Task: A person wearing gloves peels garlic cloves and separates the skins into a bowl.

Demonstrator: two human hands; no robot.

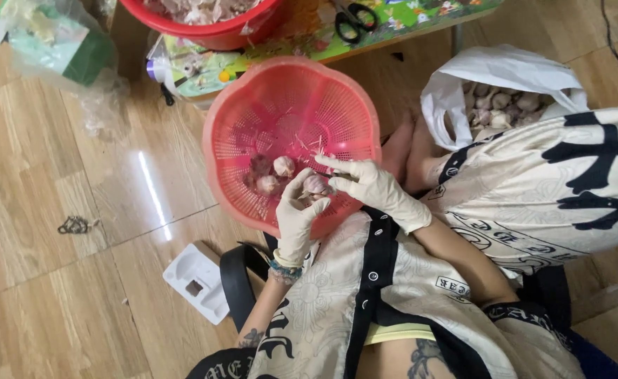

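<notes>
Both gloved hands meet over the pink basket (253, 105): the left hand (296, 214) has its fingers curled closed around a garlic bulb (316, 184), and the right hand (372, 186) comes in from the right, fingers loosely spread, tips touching it. The bulb's underside and long axis are hidden; more garlic (274, 175) lies just left, in the basket.
</notes>
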